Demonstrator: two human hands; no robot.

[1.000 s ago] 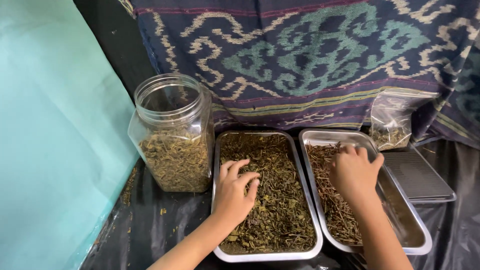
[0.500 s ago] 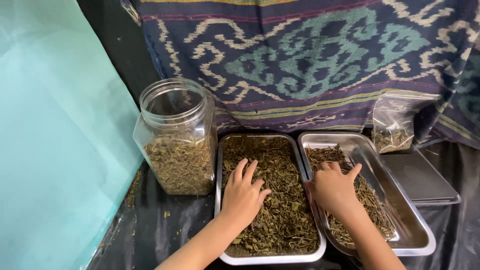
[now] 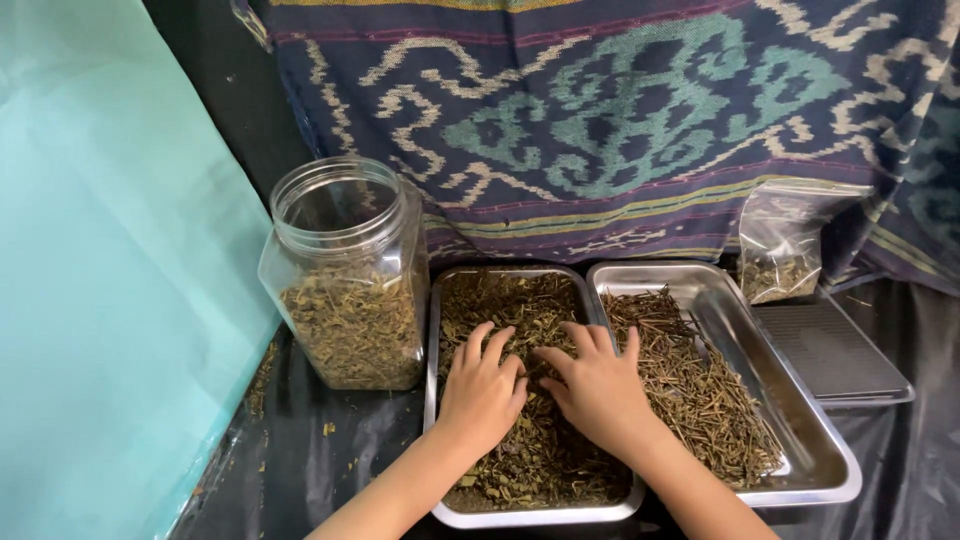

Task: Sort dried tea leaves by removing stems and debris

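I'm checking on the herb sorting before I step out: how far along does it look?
Looks partly done: the right tray already holds a layer of bare stems. In hand: the left hand and right hand both rest palm down in the leaf-filled left tray. Much mixed leaf there seems left to go through.

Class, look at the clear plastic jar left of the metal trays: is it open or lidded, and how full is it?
Open: the clear plastic jar shows a bare rim, with dried leaves filling roughly its lower half.

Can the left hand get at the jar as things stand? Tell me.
Probably yes. The left hand lies in the leaf tray right beside the jar, with nothing between them and the jar's mouth open.
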